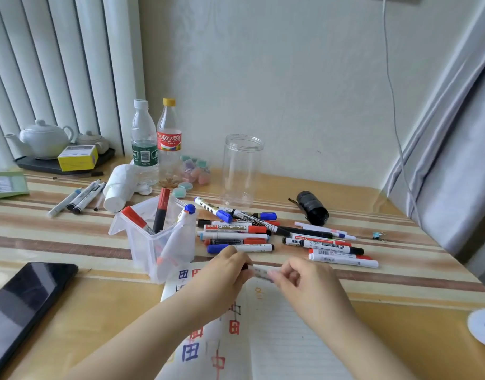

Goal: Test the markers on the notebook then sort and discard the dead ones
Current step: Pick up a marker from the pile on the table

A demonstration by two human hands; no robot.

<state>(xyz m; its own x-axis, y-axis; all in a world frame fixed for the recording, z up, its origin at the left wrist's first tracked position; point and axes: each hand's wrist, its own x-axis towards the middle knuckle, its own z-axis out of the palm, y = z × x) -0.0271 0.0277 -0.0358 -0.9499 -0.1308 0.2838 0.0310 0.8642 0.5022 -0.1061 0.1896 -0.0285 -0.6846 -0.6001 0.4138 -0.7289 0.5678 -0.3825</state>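
At the lower left of the frame lies your one flat black phone (24,308), screen up. Above it, at the left edge, four loose pens (76,200) lie fanned on the striped table (57,242), with a white teapot (43,139) on a dark tray behind them. Two plastic bottles stand at upper centre-left: one clear water bottle with a green label (144,144) and one cola bottle with a red label and yellow cap (168,141).

The clear plastic bin (156,239) left of centre holds three markers that show plainly: two red-capped, one blue-capped, all leaning upward. Right of it stands one empty clear plastic jar (242,171), and below that a loose pile of whiteboard markers (277,237), well over a dozen, mostly lying left to right; the exact count cannot be told.

Your left hand (224,272) and right hand (304,281) meet at lower centre, each pinching one end of a single white marker (260,271). Its long axis runs left to right, just above the open lined notebook (277,338), whose left page carries red and blue test marks. Which end is the tip cannot be told.

A black cylinder (312,208) lies right of the pile. The table sits against a pale wall, with vertical blinds at upper left and grey curtain at right.
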